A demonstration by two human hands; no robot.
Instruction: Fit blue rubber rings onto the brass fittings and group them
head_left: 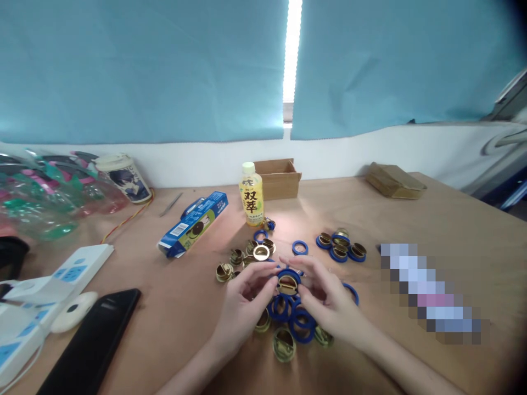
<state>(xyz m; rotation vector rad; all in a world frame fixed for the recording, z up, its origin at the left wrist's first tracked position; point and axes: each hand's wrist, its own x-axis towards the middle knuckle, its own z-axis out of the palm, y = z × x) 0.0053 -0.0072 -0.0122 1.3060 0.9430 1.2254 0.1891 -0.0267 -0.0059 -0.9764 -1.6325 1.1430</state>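
Two hands [242,300] hold one blue-ringed disc [287,286]; four similar discs [340,252] lie rightward.

A yellow-labelled bottle [251,200] stands on a worktop [173,291], an open cardboard box [280,184] just behind it, a blue carton [195,222], printed cup [125,178], power strip [78,267] and black phone [94,340] to the bottle's left, and a brown packet [395,181] to its right.
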